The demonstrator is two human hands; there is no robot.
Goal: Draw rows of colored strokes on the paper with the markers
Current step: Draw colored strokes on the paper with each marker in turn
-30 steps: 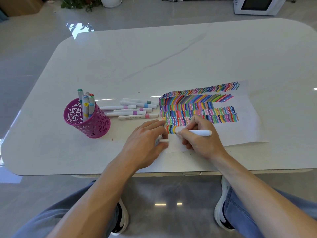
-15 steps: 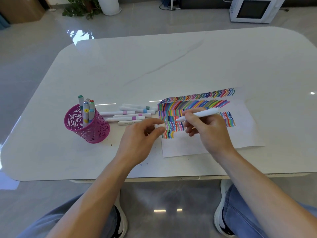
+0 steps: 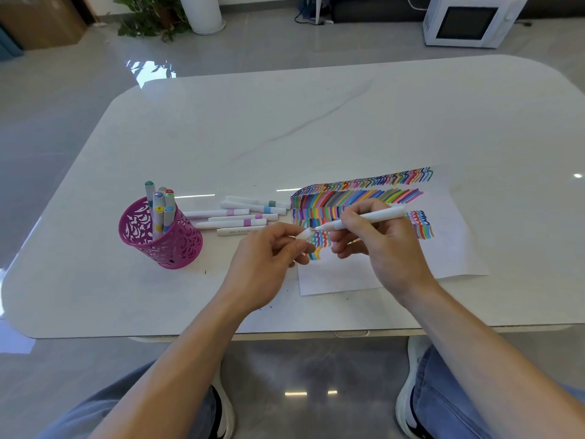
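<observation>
A white sheet of paper lies on the table, its upper left covered with several rows of colored strokes. My right hand grips a white marker above the paper, tip pointing left. My left hand pinches a small white cap right at the marker's tip. Both hands hover above the paper's left edge and hide part of the lower rows.
A pink perforated cup with several markers stands at the left. Several loose white markers lie between the cup and the paper. The white table extends far behind; its front edge runs just below my wrists.
My right hand lifted the marker off the paper and turned it level. My left hand rose from the table and brought the cap up to the marker's tip.
</observation>
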